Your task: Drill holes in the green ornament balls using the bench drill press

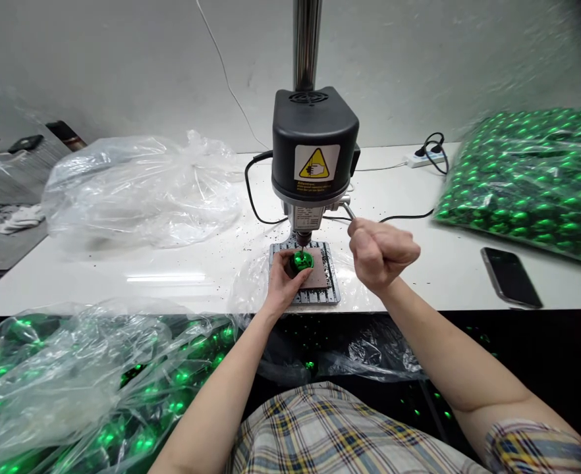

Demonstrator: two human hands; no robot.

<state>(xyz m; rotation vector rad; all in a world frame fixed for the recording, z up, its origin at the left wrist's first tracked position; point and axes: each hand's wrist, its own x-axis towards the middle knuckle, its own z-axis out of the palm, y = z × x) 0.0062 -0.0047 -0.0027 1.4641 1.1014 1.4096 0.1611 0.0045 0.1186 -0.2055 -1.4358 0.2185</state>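
Note:
A shiny green ball rests on a brownish square board on the slotted metal base of a small drill press. With thumb and fingers around its side, my left hand grips the ball. The drill chuck is right above, its bit at the top of the ball; I cannot tell how deep it goes. My right hand is closed in a fist around the end of the press's feed lever. Dark shavings are scattered over the base.
A clear bag of green balls lies at the right, near a phone and a power strip. Crumpled clear plastic covers the left. Another plastic bag with green balls sits below the table's front edge.

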